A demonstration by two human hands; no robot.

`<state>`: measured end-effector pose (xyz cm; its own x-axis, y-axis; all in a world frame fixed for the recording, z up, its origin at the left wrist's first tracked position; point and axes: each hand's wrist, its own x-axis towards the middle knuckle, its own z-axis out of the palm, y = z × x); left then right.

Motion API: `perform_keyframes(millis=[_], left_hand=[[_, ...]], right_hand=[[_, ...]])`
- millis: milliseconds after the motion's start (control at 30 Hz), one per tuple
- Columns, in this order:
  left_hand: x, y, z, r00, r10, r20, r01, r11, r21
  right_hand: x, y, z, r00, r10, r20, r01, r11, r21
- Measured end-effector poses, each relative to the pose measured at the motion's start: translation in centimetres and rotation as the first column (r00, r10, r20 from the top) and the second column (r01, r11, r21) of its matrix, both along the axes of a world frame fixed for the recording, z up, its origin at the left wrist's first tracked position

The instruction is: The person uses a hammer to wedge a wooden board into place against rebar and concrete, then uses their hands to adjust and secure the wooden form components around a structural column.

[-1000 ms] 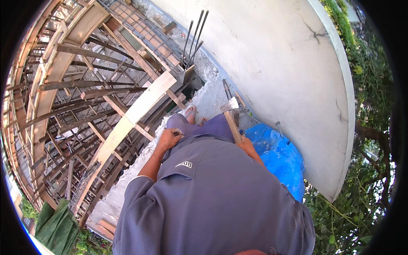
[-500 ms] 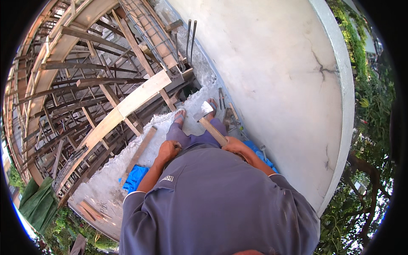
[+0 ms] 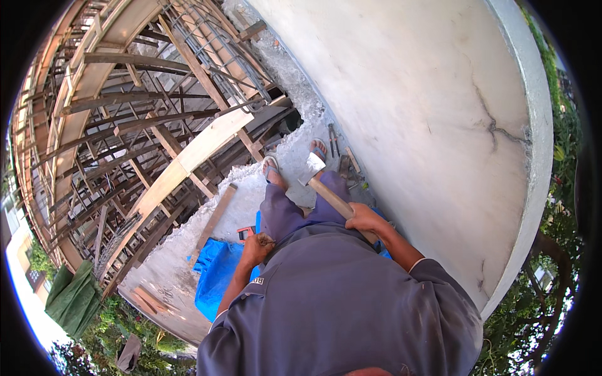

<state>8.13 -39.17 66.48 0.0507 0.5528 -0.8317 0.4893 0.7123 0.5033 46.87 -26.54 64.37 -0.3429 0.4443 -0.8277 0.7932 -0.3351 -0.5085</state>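
My right hand [image 3: 367, 219] is wrapped round the wooden handle of a hatchet [image 3: 333, 199]. Its bright metal head points away from me, over my right lower leg and close to that foot. My left hand [image 3: 257, 248] rests by my left thigh with its fingers curled; a small dark patch shows at the fingertips, too unclear to name. Just left of that hand lies a blue plastic sheet [image 3: 216, 276], with a small red and dark object [image 3: 246, 234] at its edge.
A white cracked wall [image 3: 426, 125] rises on my right. Timber scaffolding [image 3: 125, 125] fills the left beyond the broken concrete edge, crossed by a pale plank [image 3: 182, 166]. A wooden strip [image 3: 216, 216] lies on the ledge. Pliers-like tools [image 3: 333, 139] lie beside my right foot.
My body and view have shifted, showing more of the blue sheet and the red object. My right hand keeps hold of the hatchet; my left hand stays near my thigh.
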Motion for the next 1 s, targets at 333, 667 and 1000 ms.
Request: perform_keyframes(millis=[333, 667, 1000], left_hand=[[-7.0, -6.0, -0.3, 0.688, 0.593, 0.419, -0.274, 0.746, -0.607], [-8.0, 9.5, -18.0, 0.924, 0.358, 0.132, -0.338, 0.929, -0.153], [-8.1, 23.3, -39.1, 0.950, 0.264, -0.167, -0.205, 0.930, 0.304]], right_hand=[[-3.2, -1.5, -1.6, 0.799, -0.590, -0.112, 0.349, 0.608, -0.713], [-8.2, 6.0, -19.0, 0.809, -0.579, -0.100, 0.451, 0.721, -0.526], [-8.7, 20.8, -32.9, 0.843, -0.531, -0.084, 0.527, 0.847, -0.071]])
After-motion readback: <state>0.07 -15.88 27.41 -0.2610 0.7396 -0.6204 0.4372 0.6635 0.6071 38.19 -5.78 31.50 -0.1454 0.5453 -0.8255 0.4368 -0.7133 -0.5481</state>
